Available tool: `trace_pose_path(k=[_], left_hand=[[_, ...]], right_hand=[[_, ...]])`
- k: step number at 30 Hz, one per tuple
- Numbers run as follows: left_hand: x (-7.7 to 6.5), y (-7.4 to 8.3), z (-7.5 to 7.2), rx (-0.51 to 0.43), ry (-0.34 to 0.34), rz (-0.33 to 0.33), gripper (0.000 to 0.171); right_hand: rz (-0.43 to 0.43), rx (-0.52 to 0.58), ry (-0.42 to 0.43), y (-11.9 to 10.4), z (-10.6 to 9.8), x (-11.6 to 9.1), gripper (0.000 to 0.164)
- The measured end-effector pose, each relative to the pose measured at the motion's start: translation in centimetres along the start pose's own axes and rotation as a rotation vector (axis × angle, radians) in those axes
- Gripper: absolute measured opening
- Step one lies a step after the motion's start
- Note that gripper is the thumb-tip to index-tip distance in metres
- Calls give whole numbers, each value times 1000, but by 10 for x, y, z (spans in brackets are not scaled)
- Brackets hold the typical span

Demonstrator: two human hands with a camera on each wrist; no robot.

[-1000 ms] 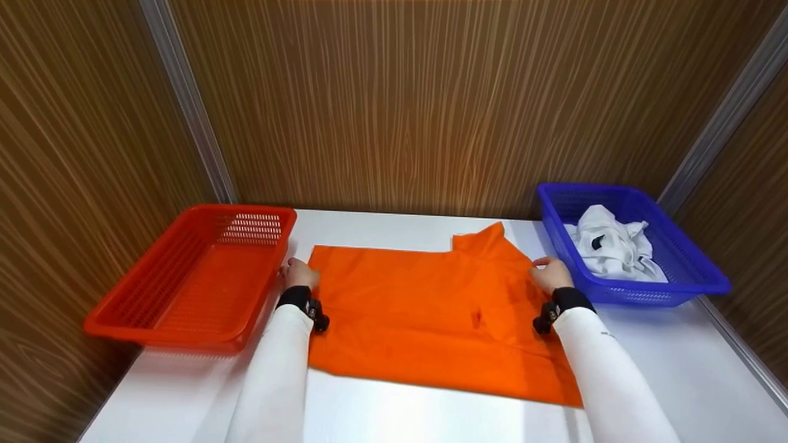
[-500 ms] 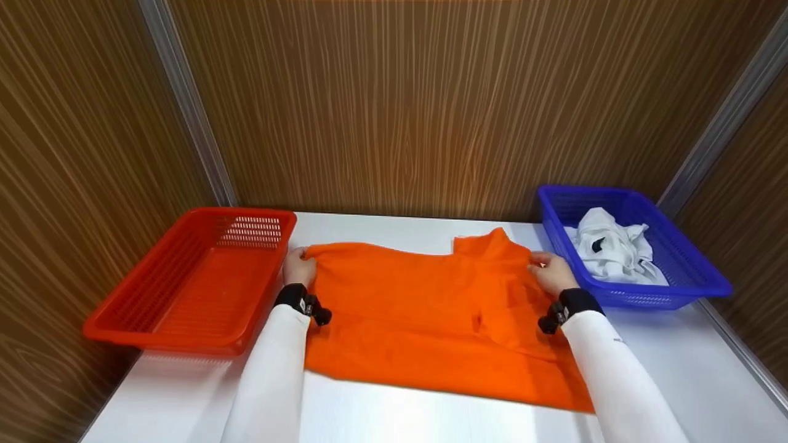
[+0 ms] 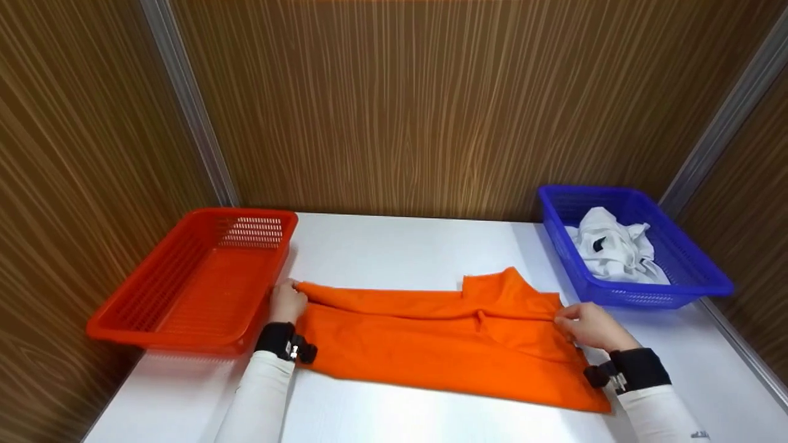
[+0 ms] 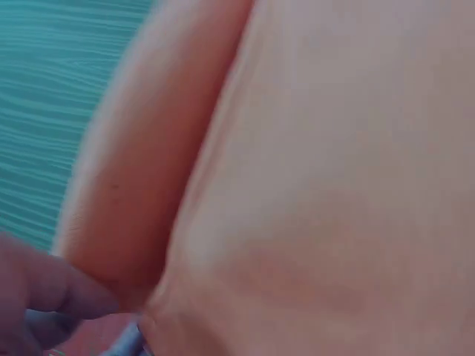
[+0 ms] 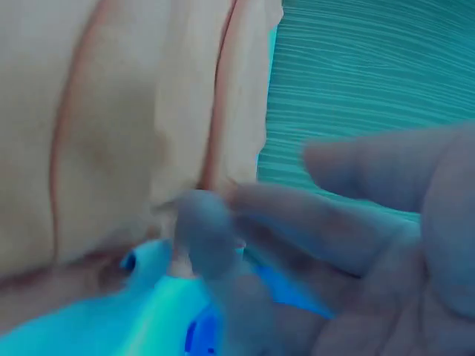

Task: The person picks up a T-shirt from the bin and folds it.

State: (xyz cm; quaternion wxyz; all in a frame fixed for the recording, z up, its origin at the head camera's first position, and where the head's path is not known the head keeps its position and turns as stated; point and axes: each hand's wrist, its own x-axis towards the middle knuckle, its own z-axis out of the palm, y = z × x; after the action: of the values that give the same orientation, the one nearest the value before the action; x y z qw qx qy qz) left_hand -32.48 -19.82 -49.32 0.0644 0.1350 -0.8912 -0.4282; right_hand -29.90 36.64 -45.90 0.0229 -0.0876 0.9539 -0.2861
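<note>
The orange garment's (image 3: 394,351) far border has come away from the far edge of the desk (image 3: 369,252) over the last second, while its near border lies almost where it was, the near right corner having slid a little further right. A wider strip of desk now shows behind it, and a loose ridge runs across the cloth from left to right. Both hands have come nearer the person along with the cloth.

The left hand (image 3: 287,301) pinches the garment's far left corner between bent fingers, close beside the red basket (image 3: 166,338). The right hand (image 3: 592,325) is at the other end of the ridge; its thumb and a finger appear to meet on the cloth there, though blur in the right wrist view hides how firmly.

The change seems to mean that the far part is being doubled toward the near part, with the fold not yet lying flat. The cloth looks soft enough to crease if the two ends come unevenly.

The garment lies between the baskets, well in from the desk's far edge. The blue basket (image 3: 665,288), toward the far right corner, holds crumpled white cloth (image 3: 606,255); both baskets are unmoved.
</note>
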Motion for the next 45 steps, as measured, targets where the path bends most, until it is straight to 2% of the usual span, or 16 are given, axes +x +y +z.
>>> trace_pose_path(k=[1,3,4,7,11,14,18,21,24,28,31,32,34,37,41,45], left_hand=[[-1,-1,0,51,-22,-10,37],[-1,0,0,105,-53,-27,41],[-1,1,0,105,-69,-45,42],[2,7,3,42,-34,-82,47],[6,15,8,-35,59,-43,45],[8,19,11,-51,94,20,37],[16,26,11,-111,37,34,36],[25,34,8,-109,-53,10,44],[35,45,4,-79,-58,66,38],[44,64,-3,-90,77,218,24],[44,77,-13,-30,185,303,25],[41,79,-17,17,210,326,24],[32,80,-25,137,237,361,21],[13,71,-34,325,216,418,16],[-10,49,-39,540,112,506,13],[-23,30,-37,681,18,549,16]], right_hand=[[20,-2,-6,-2,-3,2,27],[51,9,44,-8,-7,9,31],[58,15,85,-12,-8,15,32],[46,2,162,-23,-3,40,37],[65,-69,107,-33,17,76,49],[150,-136,20,-36,34,98,62],[274,-156,-39,-31,47,117,61],[250,-114,-25,-25,44,126,53],[152,-27,58,-24,34,133,43],[32,183,327,-38,14,137,25],[-56,372,509,-54,-4,130,30],[-77,412,539,-58,-10,124,33],[-134,430,524,-58,-19,107,34],[-189,314,385,-48,-22,71,27],[-210,169,130,-25,-9,20,20],[-218,82,-34,-10,12,-9,13]])
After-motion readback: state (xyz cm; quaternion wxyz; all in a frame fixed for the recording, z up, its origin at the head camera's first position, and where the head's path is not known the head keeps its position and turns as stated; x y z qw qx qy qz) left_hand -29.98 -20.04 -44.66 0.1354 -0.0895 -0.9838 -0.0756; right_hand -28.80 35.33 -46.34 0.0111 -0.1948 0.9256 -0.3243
